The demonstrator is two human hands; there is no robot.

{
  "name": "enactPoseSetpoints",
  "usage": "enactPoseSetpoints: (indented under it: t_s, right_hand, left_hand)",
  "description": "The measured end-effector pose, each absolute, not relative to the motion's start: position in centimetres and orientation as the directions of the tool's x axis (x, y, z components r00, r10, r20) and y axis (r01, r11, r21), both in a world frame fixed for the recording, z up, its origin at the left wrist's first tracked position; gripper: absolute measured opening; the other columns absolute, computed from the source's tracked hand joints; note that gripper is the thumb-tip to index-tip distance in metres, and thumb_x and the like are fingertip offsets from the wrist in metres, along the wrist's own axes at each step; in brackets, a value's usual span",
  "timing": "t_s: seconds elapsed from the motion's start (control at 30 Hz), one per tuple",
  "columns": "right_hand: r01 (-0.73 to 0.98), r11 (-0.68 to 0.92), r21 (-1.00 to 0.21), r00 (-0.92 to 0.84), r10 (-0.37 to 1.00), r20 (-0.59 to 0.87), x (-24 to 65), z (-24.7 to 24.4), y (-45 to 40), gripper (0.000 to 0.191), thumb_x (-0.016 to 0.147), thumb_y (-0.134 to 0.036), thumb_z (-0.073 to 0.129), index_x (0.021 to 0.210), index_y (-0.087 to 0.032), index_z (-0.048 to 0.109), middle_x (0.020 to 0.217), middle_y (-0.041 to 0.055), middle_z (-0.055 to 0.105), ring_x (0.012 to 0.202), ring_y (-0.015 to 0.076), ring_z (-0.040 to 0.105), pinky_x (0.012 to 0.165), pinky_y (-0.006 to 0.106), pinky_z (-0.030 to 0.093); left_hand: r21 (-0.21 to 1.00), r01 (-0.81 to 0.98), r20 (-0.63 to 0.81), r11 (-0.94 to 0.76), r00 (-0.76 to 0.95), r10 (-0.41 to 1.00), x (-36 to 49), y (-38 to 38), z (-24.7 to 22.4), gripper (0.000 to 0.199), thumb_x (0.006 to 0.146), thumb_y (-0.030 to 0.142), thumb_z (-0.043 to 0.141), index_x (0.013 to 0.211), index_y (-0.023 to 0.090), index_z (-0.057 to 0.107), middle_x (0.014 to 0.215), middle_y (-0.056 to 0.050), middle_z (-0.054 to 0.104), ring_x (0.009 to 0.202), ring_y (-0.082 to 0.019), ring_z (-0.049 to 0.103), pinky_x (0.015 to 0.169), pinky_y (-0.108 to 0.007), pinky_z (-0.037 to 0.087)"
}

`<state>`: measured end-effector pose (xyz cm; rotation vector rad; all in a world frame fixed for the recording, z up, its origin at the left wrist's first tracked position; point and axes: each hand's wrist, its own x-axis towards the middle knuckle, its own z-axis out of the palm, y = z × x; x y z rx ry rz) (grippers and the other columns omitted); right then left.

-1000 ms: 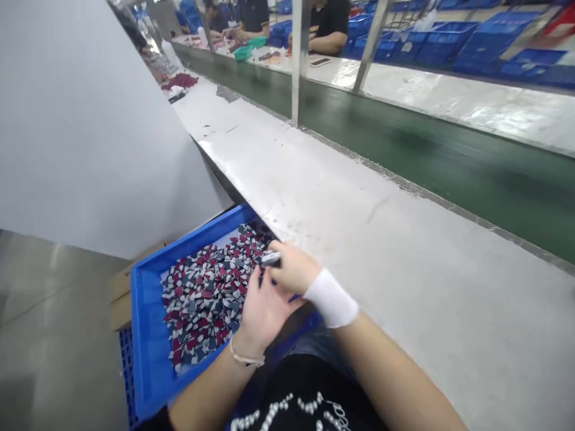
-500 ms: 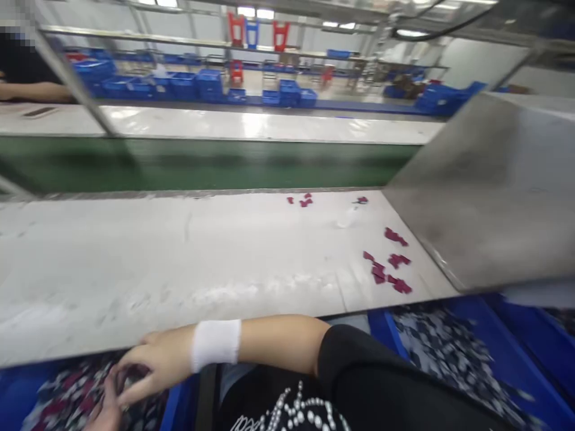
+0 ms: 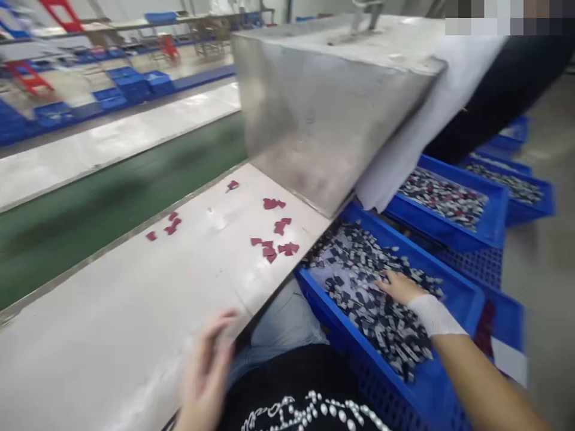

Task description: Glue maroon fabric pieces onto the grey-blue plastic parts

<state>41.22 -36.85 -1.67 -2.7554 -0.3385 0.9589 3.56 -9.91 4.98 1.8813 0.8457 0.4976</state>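
The left hand [image 3: 207, 377] is blurred just over the near edge of the white work table [image 3: 112, 335], fingers spread, holding nothing visible. Small red pieces [image 3: 272, 248] lie scattered on the table, near a steel hopper [image 3: 323, 102]. Further right, the right hand [image 3: 399, 287], wearing a white wrist wrap [image 3: 435, 315], lies open, its fingers touching dark pieces [image 3: 372, 317] heaped in a blue crate [image 3: 335, 317], whose near end the frame cuts off. Pieces under the palm are hidden. Another filled crate [image 3: 449, 236] sits beyond.
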Motion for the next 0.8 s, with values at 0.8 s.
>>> enactPoseSetpoints:
  t_s: [0.8]
  right_hand:
    - [0.176,-0.984,-0.014,0.883,0.164,-0.44,50.6,-11.4,-42.6,0.049,0.095,-0.038,0.062,0.139,-0.021,0.05,0.148,0.0121,0.046,0.129,0.0315,0.05,0.104,0.057,0.044]
  left_hand:
    - [0.343,0.265,-0.329,-0.901,0.933,0.149,38.7,-20.8,-14.0,0.061,0.093,0.04,0.06,0.147,0.021,0.039,0.153,-0.015,0.037,0.136,-0.034,0.043,0.109,-0.058,0.041]
